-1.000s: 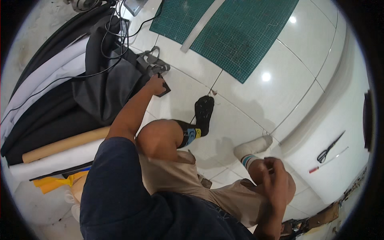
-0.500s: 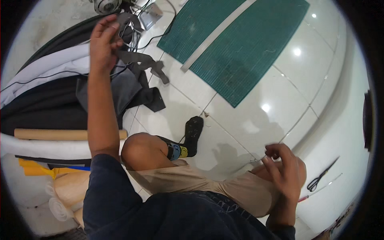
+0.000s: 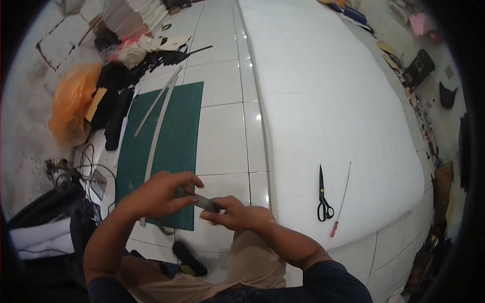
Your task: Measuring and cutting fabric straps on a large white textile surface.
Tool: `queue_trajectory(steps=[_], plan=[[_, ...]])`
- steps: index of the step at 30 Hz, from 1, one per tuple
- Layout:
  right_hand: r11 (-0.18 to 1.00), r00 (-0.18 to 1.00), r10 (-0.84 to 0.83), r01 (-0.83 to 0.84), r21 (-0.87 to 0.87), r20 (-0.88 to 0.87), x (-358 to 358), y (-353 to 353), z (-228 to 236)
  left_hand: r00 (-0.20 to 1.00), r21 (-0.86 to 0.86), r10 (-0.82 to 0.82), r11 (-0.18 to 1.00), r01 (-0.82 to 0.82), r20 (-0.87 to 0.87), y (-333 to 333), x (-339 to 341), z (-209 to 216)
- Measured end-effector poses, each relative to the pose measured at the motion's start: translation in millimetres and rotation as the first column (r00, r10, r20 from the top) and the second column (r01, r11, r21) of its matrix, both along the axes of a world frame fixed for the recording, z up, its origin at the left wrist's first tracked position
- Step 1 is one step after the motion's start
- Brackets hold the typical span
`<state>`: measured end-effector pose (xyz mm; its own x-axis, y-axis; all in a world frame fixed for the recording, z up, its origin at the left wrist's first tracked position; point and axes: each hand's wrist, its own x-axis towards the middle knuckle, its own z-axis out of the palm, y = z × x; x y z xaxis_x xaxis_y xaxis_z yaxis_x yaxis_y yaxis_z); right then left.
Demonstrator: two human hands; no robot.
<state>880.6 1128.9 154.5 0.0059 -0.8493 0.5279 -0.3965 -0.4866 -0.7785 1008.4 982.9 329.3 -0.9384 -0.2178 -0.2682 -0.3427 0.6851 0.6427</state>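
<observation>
Both of my hands meet over the near edge of the green cutting mat (image 3: 174, 151). A short stretch of grey fabric strip (image 3: 206, 203) spans the gap between them. My left hand (image 3: 159, 198) has its thumb at the strip's left end, with the fingers curled above and a bit of grey showing between them. My right hand (image 3: 233, 213) pinches the other end between thumb and fingers. Under my left wrist hangs a blurred grey piece, perhaps the same strip. Two long pale flat strips, one of them a longer strip (image 3: 160, 126), lie on the mat.
To the right lies a large thick white sheet stack (image 3: 323, 101), with black scissors (image 3: 322, 197) and a thin red-handled rod (image 3: 341, 202) on it. An orange plastic bag (image 3: 73, 106), cables and dark fabric (image 3: 50, 202) are at the left. My socked foot (image 3: 189, 257) rests below the mat.
My view has swung right. My left hand has come from the fabric pile at the left to the front, carrying the grey strip. My right hand has left my knee and now grips it too.
</observation>
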Motion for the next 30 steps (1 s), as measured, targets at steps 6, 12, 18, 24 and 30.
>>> queue_trajectory(steps=[6, 12, 18, 24, 30], plan=[[0.882, 0.336, -0.147, -0.381, 0.277, 0.930, -137.3, 59.6, -14.3, 0.977, 0.152, 0.144, 0.974, -0.168, 0.158, -110.7, 4.8, -25.1], [0.725, 0.793, -0.518, 0.209, 0.656, 0.320, -280.0, 141.7, 32.6, 0.930, 0.238, 0.364, 0.910, -0.341, -0.060, -227.2, -15.1, -22.2], [0.306, 0.497, -0.868, 0.549, 0.778, -0.009, -274.9, 184.7, 27.8, 0.993, -0.025, -0.088, 0.996, 0.086, -0.080, -197.2, -164.0, -59.7], [0.517, 0.657, -0.705, 0.734, 0.441, -0.268, -155.5, 139.1, 20.8, 0.568, -0.205, -0.749, 0.649, 0.733, -0.342, -44.3, -280.3, -91.9], [0.715, 0.620, -0.681, 0.448, 0.537, 0.389, -133.8, 151.9, 56.9, 0.643, -0.120, -0.711, 0.692, 0.712, -0.285, 34.2, -296.9, -63.9]])
